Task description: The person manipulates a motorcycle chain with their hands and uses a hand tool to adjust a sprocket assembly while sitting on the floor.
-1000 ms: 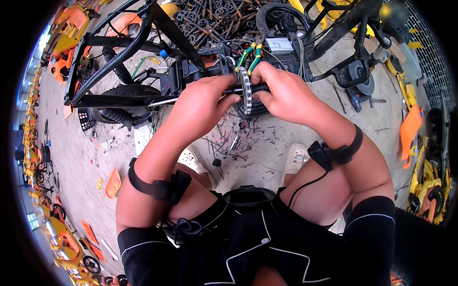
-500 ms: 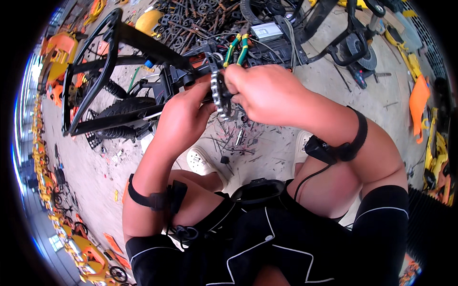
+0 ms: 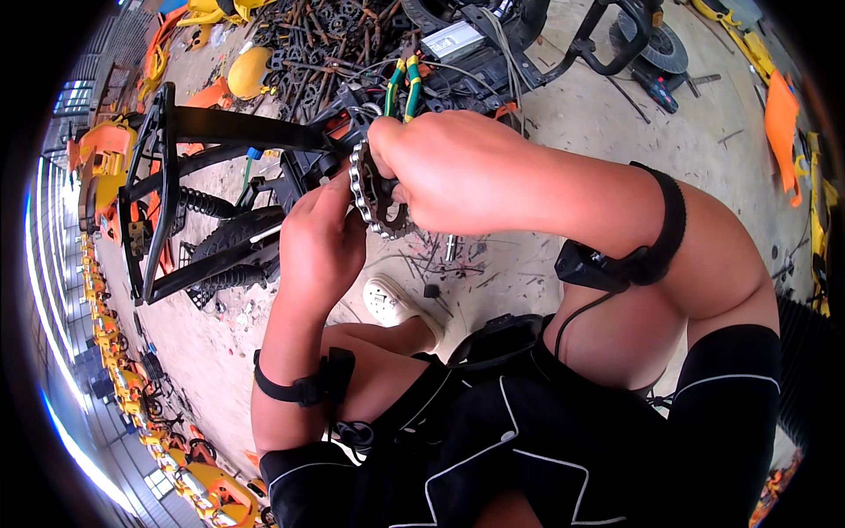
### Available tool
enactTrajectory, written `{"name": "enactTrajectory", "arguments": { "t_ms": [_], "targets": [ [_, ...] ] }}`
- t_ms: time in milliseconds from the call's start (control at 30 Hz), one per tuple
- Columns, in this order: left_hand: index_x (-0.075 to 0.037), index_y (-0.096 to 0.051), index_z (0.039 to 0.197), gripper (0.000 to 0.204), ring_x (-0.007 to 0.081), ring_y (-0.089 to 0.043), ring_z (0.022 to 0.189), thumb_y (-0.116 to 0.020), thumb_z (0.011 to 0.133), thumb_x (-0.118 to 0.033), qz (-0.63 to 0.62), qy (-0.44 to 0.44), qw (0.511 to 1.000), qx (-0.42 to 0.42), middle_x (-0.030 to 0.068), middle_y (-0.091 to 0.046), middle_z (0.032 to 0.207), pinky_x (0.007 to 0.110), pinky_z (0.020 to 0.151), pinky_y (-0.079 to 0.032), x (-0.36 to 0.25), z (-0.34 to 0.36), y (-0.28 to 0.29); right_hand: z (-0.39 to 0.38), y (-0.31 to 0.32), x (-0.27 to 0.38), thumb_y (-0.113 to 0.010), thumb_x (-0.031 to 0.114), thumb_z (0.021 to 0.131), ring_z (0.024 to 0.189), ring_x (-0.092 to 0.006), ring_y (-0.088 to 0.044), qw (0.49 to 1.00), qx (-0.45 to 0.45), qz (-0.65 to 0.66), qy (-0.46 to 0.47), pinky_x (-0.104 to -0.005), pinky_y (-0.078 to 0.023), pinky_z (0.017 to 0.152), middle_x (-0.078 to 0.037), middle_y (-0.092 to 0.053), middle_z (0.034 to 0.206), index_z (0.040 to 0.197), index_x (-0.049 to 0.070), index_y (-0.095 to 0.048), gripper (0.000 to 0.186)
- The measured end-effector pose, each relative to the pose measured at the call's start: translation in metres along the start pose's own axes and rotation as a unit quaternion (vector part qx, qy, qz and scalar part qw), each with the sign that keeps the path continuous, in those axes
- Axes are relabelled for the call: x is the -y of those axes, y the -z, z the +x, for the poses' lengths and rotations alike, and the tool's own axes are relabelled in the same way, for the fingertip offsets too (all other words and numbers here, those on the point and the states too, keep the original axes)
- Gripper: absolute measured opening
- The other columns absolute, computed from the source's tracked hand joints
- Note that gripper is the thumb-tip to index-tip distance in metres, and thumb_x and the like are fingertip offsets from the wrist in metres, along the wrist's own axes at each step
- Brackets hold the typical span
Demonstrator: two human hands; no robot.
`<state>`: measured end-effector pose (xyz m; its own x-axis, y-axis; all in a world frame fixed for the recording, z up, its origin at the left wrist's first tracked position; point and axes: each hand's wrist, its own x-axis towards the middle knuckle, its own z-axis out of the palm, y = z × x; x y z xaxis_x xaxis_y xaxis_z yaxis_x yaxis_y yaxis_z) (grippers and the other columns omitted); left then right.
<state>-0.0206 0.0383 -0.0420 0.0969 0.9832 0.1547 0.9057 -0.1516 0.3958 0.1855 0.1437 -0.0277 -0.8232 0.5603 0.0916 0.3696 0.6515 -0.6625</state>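
A dark sprocket with a silver chain (image 3: 359,189) around its edge stands upright between my two hands. My right hand (image 3: 440,172) is closed at the sprocket's right side, its thumb and curled fingers against it. On the other side, my left hand (image 3: 321,242) is closed too, fingertips tucked in behind the chain; what they grip is hidden. The sprocket sits by the black metal frame (image 3: 246,129) of a vehicle lying to the left. Just beyond my right hand, green-and-yellow-handled pliers (image 3: 412,91) rest with their handles toward me.
A heap of rusty metal parts (image 3: 308,53) lies at the back, beside a yellow helmet-shaped piece (image 3: 250,73). A silver box (image 3: 452,40) and cables top the vehicle body. Farther right are a wheel (image 3: 656,48) and a power tool (image 3: 657,91). A silver socket (image 3: 451,248) lies amid floor debris.
My view has turned, so hands, sprocket and pliers sit farther left in it. Both hands stay at the sprocket, and the hold looks much the same.
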Motion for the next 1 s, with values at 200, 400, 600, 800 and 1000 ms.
{"name": "enactTrajectory", "arguments": {
  "t_ms": [200, 400, 600, 800, 1000],
  "targets": [
    [0.001, -0.067, 0.121, 0.050, 0.0447, -0.069, 0.094, -0.059, 0.073, 0.015, 0.033, -0.086, 0.994, -0.051, 0.0226, -0.072, 0.104, 0.046, 0.084, -0.056, -0.007, 0.002, -0.003, -0.003, 0.006, -0.004, -0.062, 0.004, 0.080, 0.074, -0.0453, -0.072, 0.998, 0.002, 0.055, -0.016, -0.0511, -0.058, 0.071, -0.024, -0.073, 0.081, 0.099, -0.009, -0.066, 0.023],
    [-0.001, -0.068, 0.121, 0.051, 0.0428, -0.069, 0.096, -0.060, 0.073, 0.015, 0.068, -0.130, 0.987, -0.073, 0.0214, -0.072, 0.105, 0.046, 0.085, -0.057, -0.015, 0.003, -0.002, 0.006, 0.021, -0.012, -0.061, 0.010, 0.085, 0.070, -0.0275, -0.072, 0.949, 0.160, 0.230, -0.143, -0.0398, -0.055, 0.062, -0.018, -0.076, 0.088, 0.091, -0.005, -0.074, 0.021],
    [-0.002, -0.066, 0.126, 0.049, 0.0422, -0.069, 0.097, -0.065, 0.078, 0.010, 0.056, -0.095, 0.993, -0.043, 0.0203, -0.072, 0.108, 0.046, 0.084, -0.056, -0.018, 0.002, 0.009, 0.011, 0.017, -0.018, -0.079, 0.021, 0.090, 0.080, -0.0233, -0.072, 0.947, 0.143, 0.257, -0.127, -0.0360, -0.054, 0.067, -0.014, -0.075, 0.094, 0.101, -0.002, -0.065, 0.030],
    [-0.003, -0.067, 0.124, 0.041, 0.0378, -0.070, 0.090, -0.078, 0.084, -0.002, 0.001, -0.019, 0.998, -0.056, 0.0182, -0.071, 0.101, 0.043, 0.078, -0.056, -0.012, 0.002, 0.019, 0.000, 0.027, -0.022, -0.086, 0.023, 0.086, 0.088, -0.0333, -0.071, 0.998, 0.046, 0.032, 0.004, -0.0406, -0.053, 0.077, -0.016, -0.073, 0.095, 0.113, 0.004, -0.055, 0.045],
    [-0.004, -0.069, 0.119, 0.042, 0.0386, -0.069, 0.091, -0.083, 0.086, -0.024, -0.079, -0.026, 0.994, -0.068, 0.0160, -0.073, 0.098, 0.047, 0.076, -0.055, -0.009, -0.003, 0.022, 0.001, 0.020, -0.017, -0.085, 0.021, 0.084, 0.088, -0.0355, -0.072, 0.998, 0.048, -0.034, 0.037, -0.0413, -0.055, 0.076, -0.016, -0.073, 0.097, 0.109, 0.006, -0.069, 0.033]
  ]
}}
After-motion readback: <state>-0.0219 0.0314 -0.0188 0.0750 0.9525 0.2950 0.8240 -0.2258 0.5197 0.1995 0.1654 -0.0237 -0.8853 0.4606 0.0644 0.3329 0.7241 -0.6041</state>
